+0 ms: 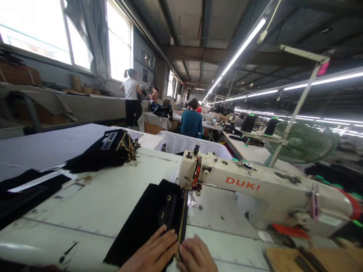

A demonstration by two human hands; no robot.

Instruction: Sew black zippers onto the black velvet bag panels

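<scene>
A black fabric piece (141, 219) with a gold zipper (183, 215) along its right edge lies on the sewing table, its far end under the head of the DUKI sewing machine (241, 183). My left hand (155, 251) rests flat on the fabric, left of the zipper, fingers extended. Beside it, my right hand (197, 255) has its fingers bent together at the zipper's near end; whether they pinch the edge is hidden.
Stacked black pieces with gold zippers (106, 151) lie at the left, near more black fabric (31, 192). Behind the machine is a white bin (195, 143). A wooden board (326, 260) sits at the right; people work farther back.
</scene>
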